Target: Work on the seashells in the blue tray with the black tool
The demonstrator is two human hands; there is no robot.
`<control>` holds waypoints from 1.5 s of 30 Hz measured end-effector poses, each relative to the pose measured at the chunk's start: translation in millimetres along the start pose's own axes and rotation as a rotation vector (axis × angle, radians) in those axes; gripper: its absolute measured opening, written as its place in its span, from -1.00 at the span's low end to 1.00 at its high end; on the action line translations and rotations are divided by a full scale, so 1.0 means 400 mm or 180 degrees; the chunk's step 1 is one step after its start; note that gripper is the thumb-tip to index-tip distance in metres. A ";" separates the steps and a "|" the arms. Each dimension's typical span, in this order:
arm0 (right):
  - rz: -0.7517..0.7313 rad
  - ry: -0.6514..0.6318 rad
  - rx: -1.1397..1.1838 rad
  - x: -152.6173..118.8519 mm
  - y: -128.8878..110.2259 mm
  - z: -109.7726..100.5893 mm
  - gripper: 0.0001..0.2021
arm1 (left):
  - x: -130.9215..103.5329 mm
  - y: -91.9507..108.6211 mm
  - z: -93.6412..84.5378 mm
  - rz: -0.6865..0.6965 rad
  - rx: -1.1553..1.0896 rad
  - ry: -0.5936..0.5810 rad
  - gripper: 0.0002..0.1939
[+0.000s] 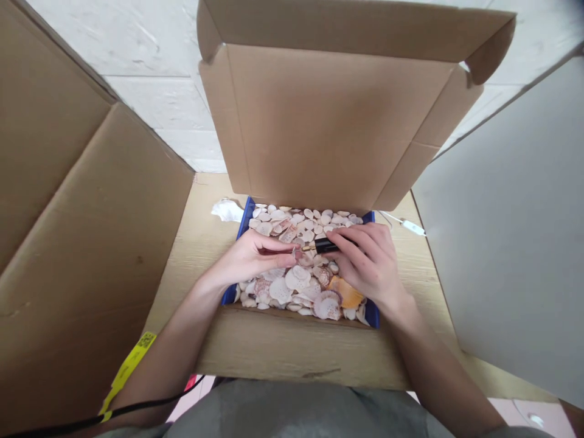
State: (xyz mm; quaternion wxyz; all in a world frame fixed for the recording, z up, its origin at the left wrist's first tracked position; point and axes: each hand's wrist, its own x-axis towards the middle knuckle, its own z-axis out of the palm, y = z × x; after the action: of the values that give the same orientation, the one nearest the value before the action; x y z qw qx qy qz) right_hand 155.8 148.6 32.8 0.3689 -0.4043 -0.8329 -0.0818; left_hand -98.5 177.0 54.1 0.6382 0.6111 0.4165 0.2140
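My left hand pinches a small shell above the middle of a box full of shells. In my right hand is a black pen-like tool, held nearly level, its thin brass-coloured tip pointing left at the small shell. Whether tip and shell touch is too small to tell. Below them lie many pale shells, several with small holes. An orange shell rests under my right hand, near the box's right side.
The shell box has blue side walls and a raised cardboard lid behind it. Crumpled white tissue lies left, a white inline switch right. Cardboard stands left, a pale panel right. A black cable crosses my left forearm.
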 end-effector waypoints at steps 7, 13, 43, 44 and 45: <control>-0.0080 0.0258 -0.0046 0.001 -0.005 -0.009 -0.48 | -0.003 0.011 0.002 -0.0099 -0.0258 -0.0099 -0.68; -0.0082 -0.0394 0.0015 0.003 -0.007 0.000 -0.63 | 0.003 0.011 0.014 -0.0168 -0.0032 0.0361 -0.60; 0.0346 -0.0362 -0.0117 0.000 0.001 0.005 -0.67 | 0.013 -0.004 0.020 0.0453 -0.0470 0.0858 -0.74; 0.0403 -0.0327 -0.0138 -0.001 0.003 0.006 -0.67 | 0.014 -0.006 0.018 0.0502 -0.0539 0.0901 -0.75; 0.0444 -0.0285 -0.0146 -0.001 0.004 0.007 -0.67 | 0.015 -0.009 0.017 0.0528 -0.0609 0.0912 -0.75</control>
State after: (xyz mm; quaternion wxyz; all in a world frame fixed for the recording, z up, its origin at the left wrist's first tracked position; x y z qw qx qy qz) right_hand 155.7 150.5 30.2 0.3268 -0.4730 -0.8162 -0.0569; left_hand -90.6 177.2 48.5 0.6077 0.5432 0.4291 0.3893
